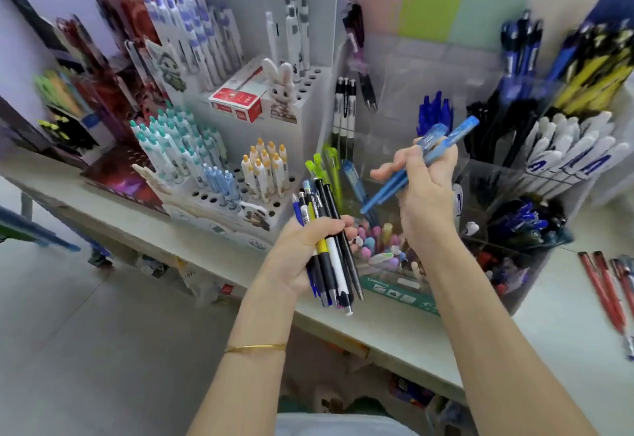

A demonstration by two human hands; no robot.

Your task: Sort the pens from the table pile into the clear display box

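A person's left hand (302,253), fingers curled tight, grips a bundle of pens (334,264) with black, white, yellow and blue barrels. Their tips point down toward 6 o'clock. One black barrel carries white lettering, too blurred to read. At 2 o'clock from it the right hand (425,202) is raised and clamps several light-blue pens (386,192) between thumb and fingers. They slant from 8 o'clock up to 2 o'clock above the clear display box (549,257).

The box stands on the white table (394,329), just beyond both hands, and is split into compartments.
- At its 9 o'clock side stand green pens (329,164).
- Directly under the right hand is a cluster of pastel-capped pens (375,238).
- At 12 o'clock are dark blue pens (434,114).
- At 3 o'clock more blue pens (525,221) lie heaped low.

A green label (398,293) runs along the box's front; its print cannot be read. White pens with blue lettering (569,147) fan out at 2 o'clock, and their letters are also too smeared to make out.

Red pens (605,289) lie loose on the table at the frame's 3 o'clock edge, well apart from the hands.

At 10 o'clock a white tiered stand (240,195) with round holes holds teal-capped pens (171,147) and orange-capped pens (264,168). Behind them are a red-and-white carton (240,102), its text illegible, and a rabbit figure (281,89). A gold bracelet (255,347) circles the left wrist.
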